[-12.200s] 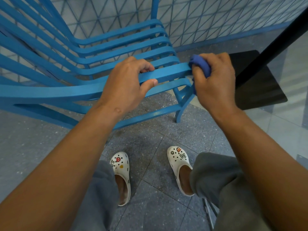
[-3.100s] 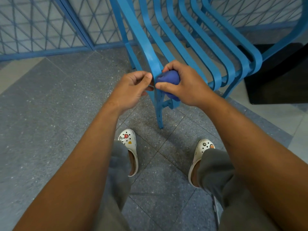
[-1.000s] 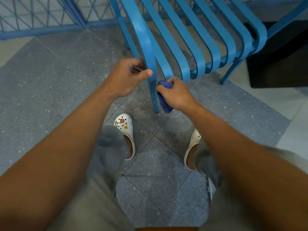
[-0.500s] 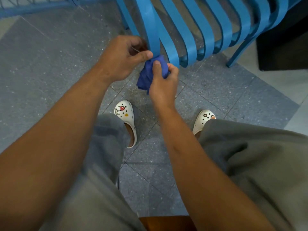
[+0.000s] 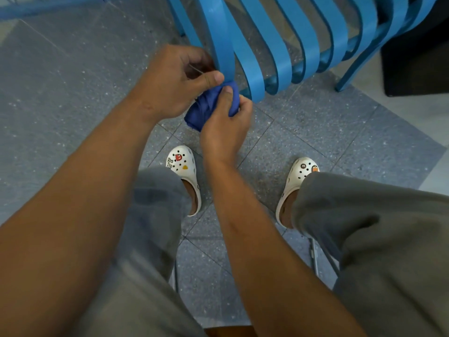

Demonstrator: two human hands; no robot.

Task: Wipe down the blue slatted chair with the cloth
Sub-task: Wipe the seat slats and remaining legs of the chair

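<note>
1. Since half a second ago, both hands sit slightly lower in the picture and the cloth (image 5: 209,107) is bunched tighter against the chair's front edge; a second ago the right hand alone held it lower, beside the chair leg.
2. Left of the cloth, the left hand (image 5: 175,81) has its fingers curled, the thumb pressed against the top of the cloth beside the outermost slat (image 5: 222,40); whether the curled fingers hold the slat or a fold of cloth cannot be told.
3. At the landmark itself, the dark blue cloth is wadded under the curved front end of that outermost slat of the blue slatted chair (image 5: 279,45), touching it.
4. Just below and right of the cloth, the right hand (image 5: 224,130) grips it, thumb on top and fingers wrapped round the right side.
5. Right of the cloth, the chair's other slats fan upward, and a chair leg (image 5: 349,74) stands on the grey speckled floor (image 5: 73,81).
6. Below the cloth are two white clogs (image 5: 184,166) with charms, and grey trousers (image 5: 376,227).
7. Far right of the cloth, a dark mat (image 5: 418,69) lies on the floor.
</note>
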